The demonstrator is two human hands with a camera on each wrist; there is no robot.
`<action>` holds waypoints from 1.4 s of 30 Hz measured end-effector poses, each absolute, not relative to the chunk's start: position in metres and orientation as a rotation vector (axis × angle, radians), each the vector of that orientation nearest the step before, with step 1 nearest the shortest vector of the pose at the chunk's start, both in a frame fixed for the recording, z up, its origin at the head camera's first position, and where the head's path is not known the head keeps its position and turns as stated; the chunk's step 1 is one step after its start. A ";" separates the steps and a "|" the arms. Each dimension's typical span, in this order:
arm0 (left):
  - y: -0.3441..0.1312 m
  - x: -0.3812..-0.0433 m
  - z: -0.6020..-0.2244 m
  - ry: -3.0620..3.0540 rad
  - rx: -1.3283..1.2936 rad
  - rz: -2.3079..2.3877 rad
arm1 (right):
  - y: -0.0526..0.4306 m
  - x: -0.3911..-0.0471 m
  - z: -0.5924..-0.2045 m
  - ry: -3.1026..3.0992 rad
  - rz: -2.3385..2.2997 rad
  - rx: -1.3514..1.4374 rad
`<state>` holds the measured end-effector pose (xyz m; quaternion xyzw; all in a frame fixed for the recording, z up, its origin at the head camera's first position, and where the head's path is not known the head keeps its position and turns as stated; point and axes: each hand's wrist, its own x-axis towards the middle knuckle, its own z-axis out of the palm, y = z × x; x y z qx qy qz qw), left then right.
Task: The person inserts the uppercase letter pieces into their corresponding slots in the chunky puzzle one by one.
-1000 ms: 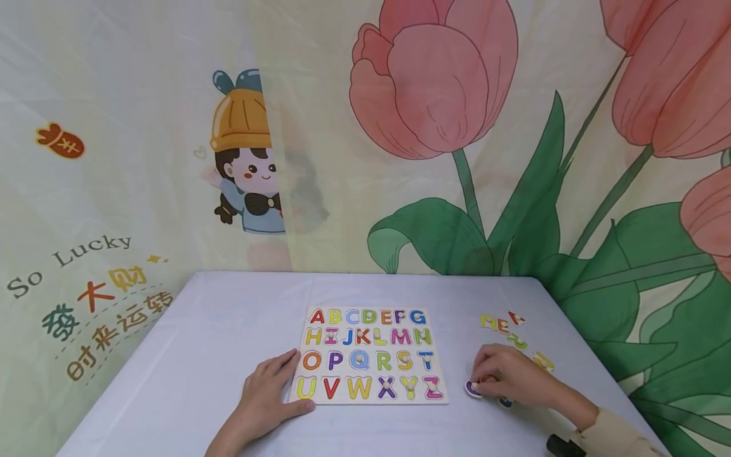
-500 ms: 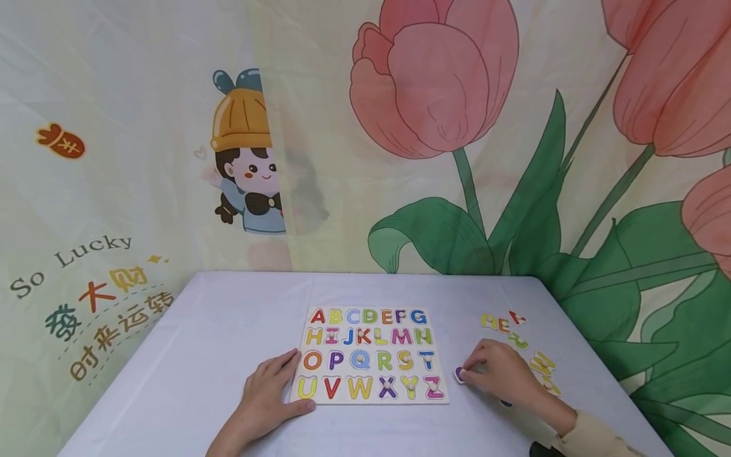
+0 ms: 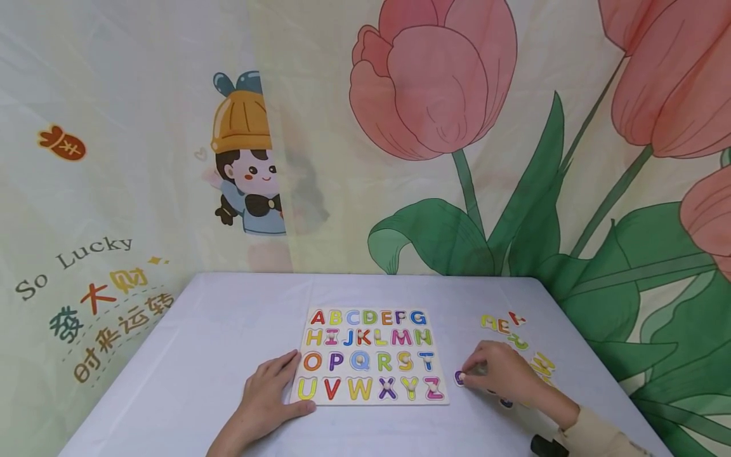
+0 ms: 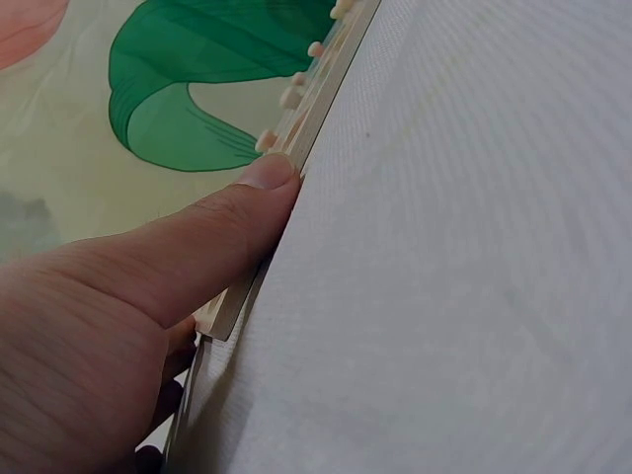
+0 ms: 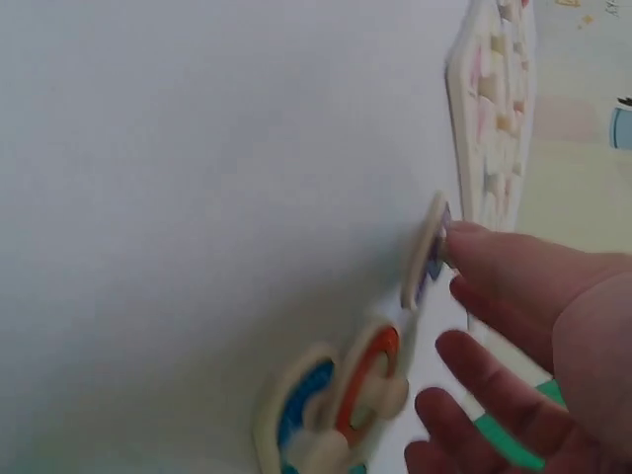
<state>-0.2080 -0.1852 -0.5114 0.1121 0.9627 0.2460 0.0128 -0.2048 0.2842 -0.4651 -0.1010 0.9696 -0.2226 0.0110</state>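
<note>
My right hand (image 3: 504,373) pinches a small purple letter piece (image 3: 459,378) between thumb and fingertip, just right of the alphabet puzzle board (image 3: 371,374). In the right wrist view this purple piece (image 5: 428,259) is tilted nearly on edge, close over the white cloth, its printed side partly hidden. The board carries rows of coloured letters, several with small knobs. At its lower left corner rests my left hand (image 3: 264,395), fingertips along the left edge and thumb at the front edge. The left wrist view has that thumb (image 4: 212,232) lying against the board's side.
Loose letter pieces lie right of the board: a red one (image 3: 516,318), a green one (image 3: 518,341), a yellow one (image 3: 541,364) and others. A dark blue piece (image 3: 506,403) sits under the right wrist. Behind the table (image 3: 240,317) hangs a printed cloth (image 3: 320,127).
My right hand has carried the purple piece a short way left and away from me, toward the board, then nearly stopped. The left hand and board have stayed in place.
</note>
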 end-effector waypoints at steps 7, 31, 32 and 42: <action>-0.187 -0.208 -0.512 3.007 0.356 0.767 | 0.299 -0.219 -0.451 2.828 -0.685 -0.693; -0.186 -0.209 -0.512 2.996 0.351 0.766 | 0.305 -0.234 -0.456 2.730 -0.699 -0.881; -0.186 -0.209 -0.513 2.995 0.350 0.764 | 0.305 -0.234 -0.455 2.738 -0.690 -0.879; -0.185 -0.208 -0.512 2.999 0.352 0.775 | 0.305 -0.230 -0.459 2.878 -0.650 -0.762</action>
